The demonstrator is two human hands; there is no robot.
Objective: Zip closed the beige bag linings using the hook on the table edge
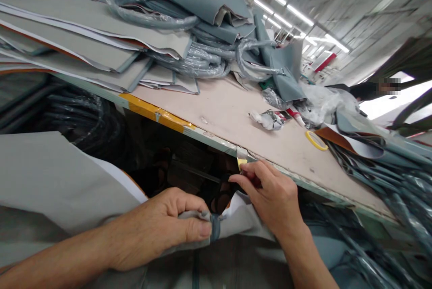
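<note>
My left hand pinches the folded edge of a grey material panel on my lap, thumb pressed beside a blue-grey seam strip. My right hand is closed on a small dark tool whose thin shaft points left, its fingertips touching a piece of yellowish tape at the front edge of the workbench. Both hands are close together just below the bench edge.
Stacked grey panels and blue-grey bag parts with plastic-wrapped handles pile at the bench's back. A yellow tape ring, a crumpled wrapper and a red-tipped tube lie mid-bench. More wrapped handles lie right. A person sits beyond.
</note>
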